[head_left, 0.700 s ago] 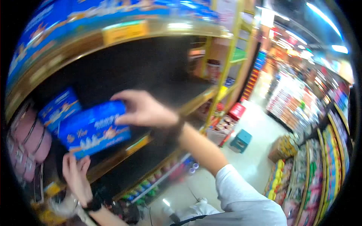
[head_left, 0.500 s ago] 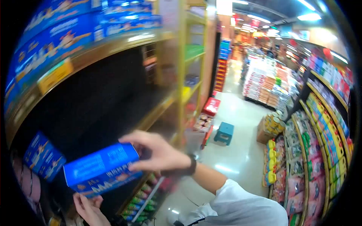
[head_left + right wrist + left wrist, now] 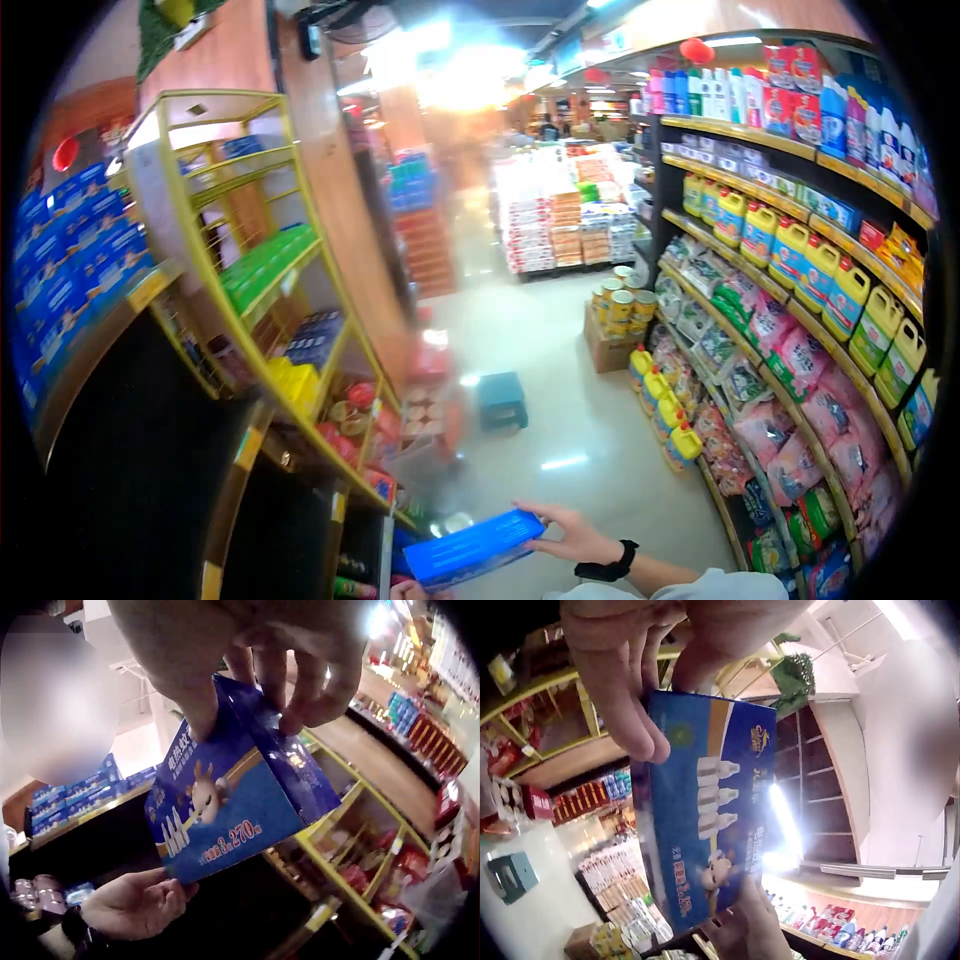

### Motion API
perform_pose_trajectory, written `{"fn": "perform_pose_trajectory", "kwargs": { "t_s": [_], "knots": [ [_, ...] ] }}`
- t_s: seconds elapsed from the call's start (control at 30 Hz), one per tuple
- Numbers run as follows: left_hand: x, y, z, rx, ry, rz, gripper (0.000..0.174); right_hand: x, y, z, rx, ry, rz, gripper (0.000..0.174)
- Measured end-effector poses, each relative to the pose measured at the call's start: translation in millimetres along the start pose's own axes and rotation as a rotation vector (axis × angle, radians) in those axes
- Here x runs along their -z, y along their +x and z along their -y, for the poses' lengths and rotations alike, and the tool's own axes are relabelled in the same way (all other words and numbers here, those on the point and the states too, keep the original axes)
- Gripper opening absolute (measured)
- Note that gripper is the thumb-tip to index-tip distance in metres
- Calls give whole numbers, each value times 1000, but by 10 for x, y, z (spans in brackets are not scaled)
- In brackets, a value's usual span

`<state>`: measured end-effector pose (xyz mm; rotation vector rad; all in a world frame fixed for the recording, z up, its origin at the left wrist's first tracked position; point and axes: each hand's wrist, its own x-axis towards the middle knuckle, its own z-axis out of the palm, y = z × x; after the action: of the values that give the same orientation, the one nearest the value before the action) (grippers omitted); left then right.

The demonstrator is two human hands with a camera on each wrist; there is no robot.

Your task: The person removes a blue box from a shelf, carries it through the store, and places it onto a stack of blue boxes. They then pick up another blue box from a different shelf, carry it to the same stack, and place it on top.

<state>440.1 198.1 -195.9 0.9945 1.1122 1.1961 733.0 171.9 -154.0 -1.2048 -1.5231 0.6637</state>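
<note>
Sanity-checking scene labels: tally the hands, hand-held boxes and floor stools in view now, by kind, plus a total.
Hands: 2 (left hand, right hand)
Hand-held boxes: 1 (blue box)
Floor stools: 1 (teal stool)
Total: 4

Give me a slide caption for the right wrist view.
A blue box held by the right hand above and left hand below, stacked blue boxes behind.

Shelves (image 3: 740, 138) of packaged goods (image 3: 787, 252) line this shop's aisle (image 3: 585, 445).
</note>
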Motion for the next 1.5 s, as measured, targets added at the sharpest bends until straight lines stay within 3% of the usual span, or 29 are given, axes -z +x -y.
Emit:
{"fn": "perform_pose_trajectory", "kwargs": {
  "t_s": [0.07,0.1,0.13,0.3,0.4,0.47,0.67,0.77,0.87,0.97,1.27,1.37,1.5],
  "knots": [
    [-328,166,203,102,0,130,28,325,-109,-192,-20,-51,-88,64],
    [-662,141,-66,63,85,123,32,440,-164,-217,-44,-79,-128,65],
    [-888,207,-133,-196,232,185,33,561,-218,-229,-68,-110,-165,66],
    [-1514,748,63,191,11,371,28,953,-249,-491,-116,-156,-340,65],
    [-1790,1107,189,309,-5,448,31,1047,-99,-555,-207,-95,-449,60],
    [-1966,1334,333,291,-45,475,35,1149,37,-501,-316,-230,-476,52],
    [-2489,2349,691,404,-27,611,41,1400,717,-1155,-284,-335,-550,50],
    [-2880,2829,631,380,-173,631,44,1618,1270,-1286,-289,-378,-576,50],
    [-3217,3445,630,392,-150,664,46,1838,1751,-1672,-336,-265,-575,64],
    [-3572,3948,584,366,-152,706,45,1985,2186,-1605,-289,-339,-632,48],
    [-4217,4742,751,427,-189,662,39,2400,2914,-2099,-538,-336,-620,45],
    [-4455,5052,1048,430,-231,672,36,2662,3079,-2558,-392,-359,-610,45],
    [-4850,5245,1154,453,-255,571,32,3137,3410,-2911,-348,-238,-590,47]
  ]
}}
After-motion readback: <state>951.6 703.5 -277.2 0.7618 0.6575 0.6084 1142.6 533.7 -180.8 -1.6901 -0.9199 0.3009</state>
